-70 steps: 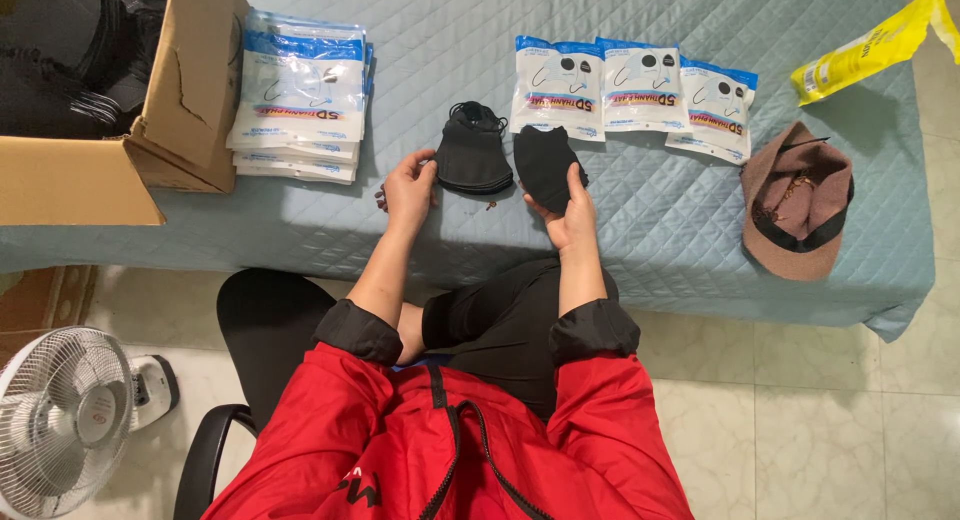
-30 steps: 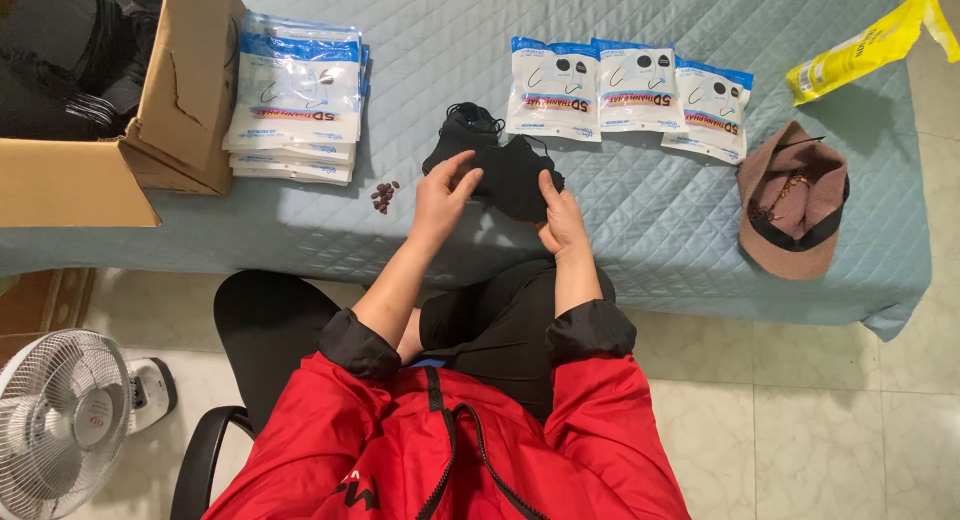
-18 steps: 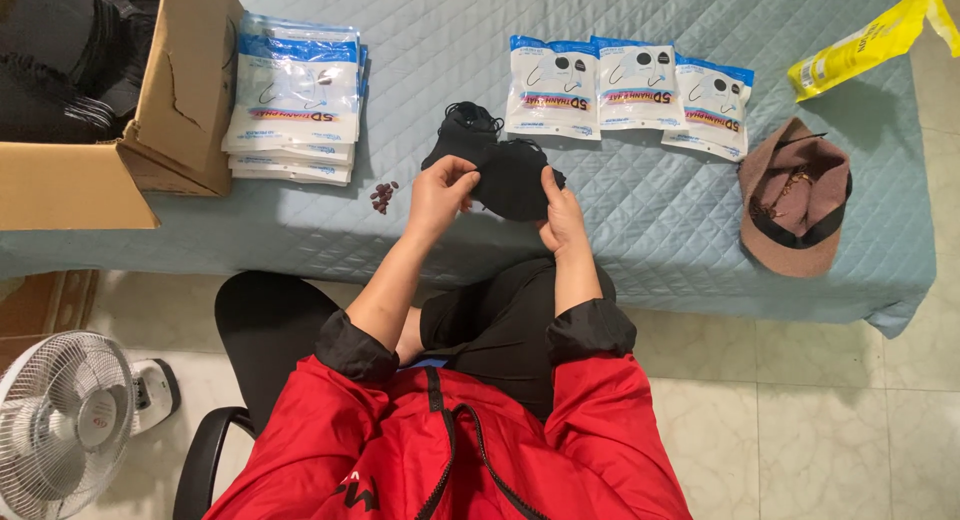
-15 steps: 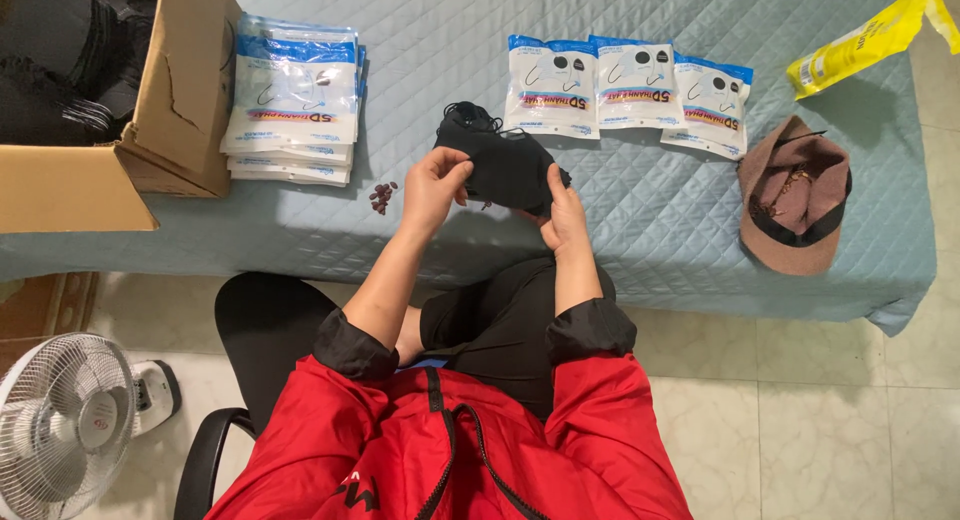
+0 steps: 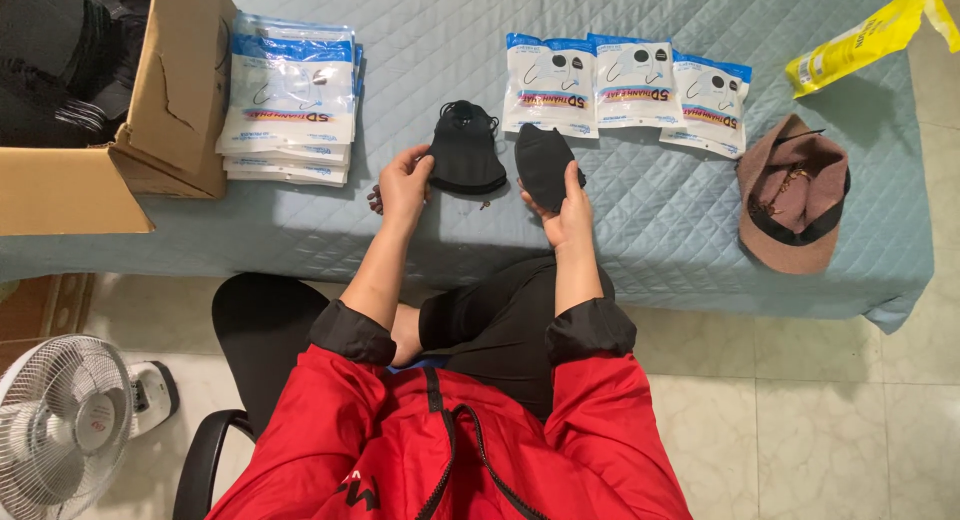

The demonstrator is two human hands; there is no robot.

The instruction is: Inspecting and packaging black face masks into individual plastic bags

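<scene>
My left hand (image 5: 403,185) holds the edge of a small stack of black face masks (image 5: 465,152) resting on the blue quilted bed cover (image 5: 300,220). One folded black mask (image 5: 545,165) is gripped in my right hand (image 5: 563,208), just to the right of the stack and apart from it. Beyond both hands lie three sealed blue-and-white mask packets (image 5: 625,85) in a row. A taller pile of the same packets (image 5: 290,105) sits to the left of my left hand.
An open cardboard box (image 5: 150,110) with dark items stands at the far left of the bed. A brown cap (image 5: 792,192) and a yellow bag (image 5: 865,35) lie at the right. A white fan (image 5: 60,425) stands on the tiled floor beside my chair.
The masks were together under both hands a moment ago. Now my right hand has drawn one mask off to the right, and my left hand has slid the stack slightly left.
</scene>
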